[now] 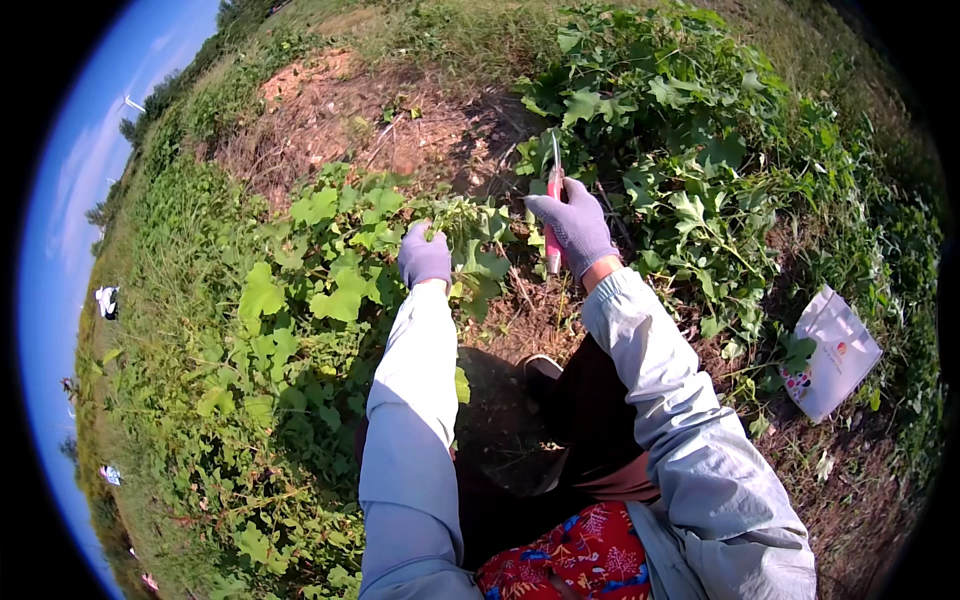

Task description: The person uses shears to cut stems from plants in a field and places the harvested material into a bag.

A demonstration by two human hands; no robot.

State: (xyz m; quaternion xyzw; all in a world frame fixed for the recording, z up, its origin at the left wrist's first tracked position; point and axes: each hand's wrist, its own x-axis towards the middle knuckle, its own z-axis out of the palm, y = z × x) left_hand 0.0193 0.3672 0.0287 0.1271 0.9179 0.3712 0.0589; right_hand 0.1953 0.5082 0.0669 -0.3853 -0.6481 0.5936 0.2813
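Note:
My left hand (425, 256), in a purple knit glove, is closed around a bunch of green plant stems (456, 215) with small leaves. My right hand (576, 229), gloved alike, grips the pink-red handle of a hand cutting tool (555, 184). Its narrow, slightly curved metal blade points away from me and comes close to the broad lobed leaves. To the left of my left arm grows a leafy vine (341, 292) in sunlight. A larger heap of lobed-leaf vines (660, 112) stands beyond and to the right of my right hand.
A white printed bag (836, 352) lies among the plants on the right. Bare soil with dry stalks (337, 112) stretches ahead. My shoe (541, 367) is on the ground below my hands. Far left are a person in white (107, 300) and a wind turbine (135, 103).

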